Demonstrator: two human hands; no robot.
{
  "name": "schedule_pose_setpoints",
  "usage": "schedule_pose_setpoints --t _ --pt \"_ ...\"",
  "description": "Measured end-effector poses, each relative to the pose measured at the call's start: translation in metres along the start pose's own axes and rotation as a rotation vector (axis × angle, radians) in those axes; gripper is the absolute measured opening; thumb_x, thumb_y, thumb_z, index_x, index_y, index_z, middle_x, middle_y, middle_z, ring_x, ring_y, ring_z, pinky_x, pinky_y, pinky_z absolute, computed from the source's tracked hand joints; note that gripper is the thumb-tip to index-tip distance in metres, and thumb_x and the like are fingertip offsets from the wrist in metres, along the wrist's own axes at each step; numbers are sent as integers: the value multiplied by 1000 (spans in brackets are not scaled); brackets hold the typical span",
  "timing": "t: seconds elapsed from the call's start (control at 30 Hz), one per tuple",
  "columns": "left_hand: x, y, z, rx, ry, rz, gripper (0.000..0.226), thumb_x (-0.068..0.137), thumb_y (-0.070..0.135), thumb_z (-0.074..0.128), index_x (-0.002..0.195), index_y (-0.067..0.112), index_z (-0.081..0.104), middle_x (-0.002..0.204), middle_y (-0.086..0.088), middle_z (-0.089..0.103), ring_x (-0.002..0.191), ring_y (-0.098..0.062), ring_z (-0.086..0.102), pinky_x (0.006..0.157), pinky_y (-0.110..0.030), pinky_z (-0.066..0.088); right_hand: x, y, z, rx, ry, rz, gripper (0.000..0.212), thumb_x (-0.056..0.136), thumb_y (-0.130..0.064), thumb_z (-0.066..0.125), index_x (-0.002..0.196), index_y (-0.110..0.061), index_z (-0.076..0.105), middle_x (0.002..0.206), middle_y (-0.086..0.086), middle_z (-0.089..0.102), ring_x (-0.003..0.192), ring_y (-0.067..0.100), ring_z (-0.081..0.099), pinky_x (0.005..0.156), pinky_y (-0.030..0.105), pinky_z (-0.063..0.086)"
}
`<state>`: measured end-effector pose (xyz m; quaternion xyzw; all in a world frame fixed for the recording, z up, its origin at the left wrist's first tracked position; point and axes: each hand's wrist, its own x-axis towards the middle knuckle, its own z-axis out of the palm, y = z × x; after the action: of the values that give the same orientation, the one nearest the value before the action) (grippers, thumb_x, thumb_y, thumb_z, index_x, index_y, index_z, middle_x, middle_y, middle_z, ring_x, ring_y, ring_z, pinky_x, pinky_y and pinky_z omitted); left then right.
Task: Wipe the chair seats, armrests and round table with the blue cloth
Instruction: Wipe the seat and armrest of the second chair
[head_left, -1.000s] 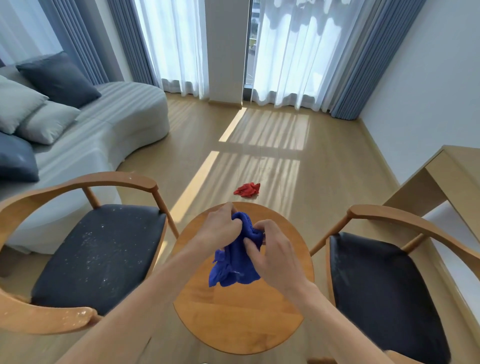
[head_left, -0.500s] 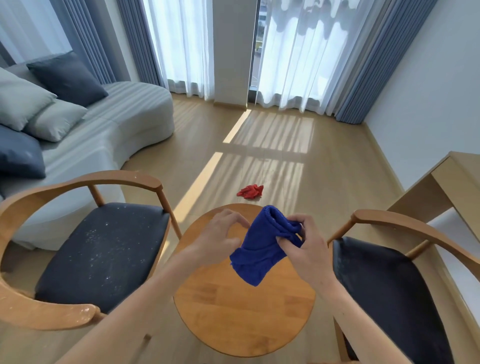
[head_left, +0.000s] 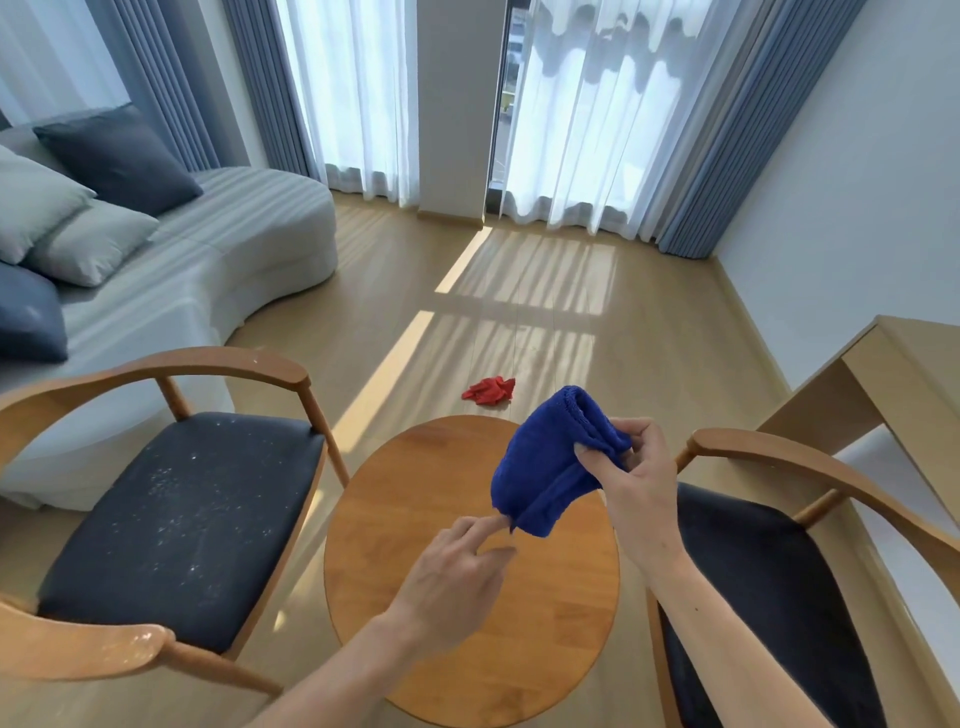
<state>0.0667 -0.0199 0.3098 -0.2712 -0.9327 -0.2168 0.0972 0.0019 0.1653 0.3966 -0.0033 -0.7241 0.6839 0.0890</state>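
My right hand (head_left: 631, 478) pinches the folded blue cloth (head_left: 550, 462) and holds it above the round wooden table (head_left: 415, 519). Lower down, my left hand (head_left: 457, 566) touches the cloth's bottom corner with its fingertips. On the left stands a wooden chair whose dark seat (head_left: 182, 519) is speckled with white dust; its armrest (head_left: 208, 364) carries white specks too. A second chair with a dark seat (head_left: 769, 597) and a curved wooden armrest (head_left: 810, 462) stands on the right.
A red rag (head_left: 488, 389) lies on the wood floor beyond the table. A grey sofa (head_left: 208, 270) with cushions fills the left. A light wooden desk (head_left: 893, 374) stands at the right wall. Curtains cover the windows at the back.
The cloth went from bunched in both hands to held up by my right hand alone. My left hand let go, dropped lower and now touches the cloth's bottom corner.
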Motion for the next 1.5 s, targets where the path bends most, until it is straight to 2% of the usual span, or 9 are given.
schedule_pose_setpoints --t 0.13,0.27,0.37,0.57,0.7,0.9,1.0,1.13,1.5 --pt "19 -24 -16 -232 99 -348 15 94 29 58 97 15 64 96 8 60 80 -9 59 69 -33 53 3 1 -8 -44 -97 -36 27 82 8 67 93 -14 56 85 -1 66 77 10 64 66 22 54" --pt "40 -38 -23 -438 -20 -406 71 70 52 74 129 44 36 122 34 39 114 9 39 89 -12 37 4 1 -9 -89 -198 -79 33 80 7 70 91 -22 60 87 -1 67 83 14 65 72 24 54" --pt "45 -30 -15 -473 -103 -444 72 59 54 72 108 70 23 115 41 37 109 14 38 81 -11 34 4 3 -9 -178 -237 -106 35 78 2 74 88 -28 61 87 -6 69 84 17 62 79 32 52" --pt "43 -37 -28 -609 -71 -532 50 60 37 74 102 44 49 92 17 64 84 0 62 70 -23 53 21 14 -37 -567 -287 -137 38 78 -13 75 99 -35 54 86 -15 65 87 4 59 74 10 39" --pt "43 -42 -46 -624 -113 -546 54 59 34 77 106 43 52 90 13 68 85 -3 64 77 -29 56 26 25 -49 -792 -528 -65 71 75 -17 71 133 -41 39 91 -14 58 90 8 53 83 22 41" --pt "35 -40 -55 -532 -59 -537 62 58 37 78 112 44 49 92 16 66 88 -2 65 81 -26 55 26 43 -42 -1001 -640 -299 50 71 -27 66 118 -29 53 110 -12 54 102 12 48 90 30 37" --pt "31 -37 -59 -469 -19 -517 57 60 35 77 109 43 50 89 21 65 85 0 64 76 -16 52 21 55 -29 -1012 -646 -384 43 68 -23 65 110 -19 55 108 -7 54 99 17 50 88 33 41" --pt "15 -44 -63 -415 15 -504 52 65 27 77 107 42 50 90 20 63 88 -1 62 76 -14 51 8 69 -9 -957 -760 -368 52 75 -30 63 125 -25 49 110 -13 52 103 8 48 88 22 31" --pt "-88 -115 -117 -439 -110 -630 58 72 19 73 119 40 46 105 20 58 102 0 58 85 -13 50 -34 67 95 -774 -820 -300 31 81 -11 62 109 -25 58 103 -19 50 84 -1 49 73 10 32"
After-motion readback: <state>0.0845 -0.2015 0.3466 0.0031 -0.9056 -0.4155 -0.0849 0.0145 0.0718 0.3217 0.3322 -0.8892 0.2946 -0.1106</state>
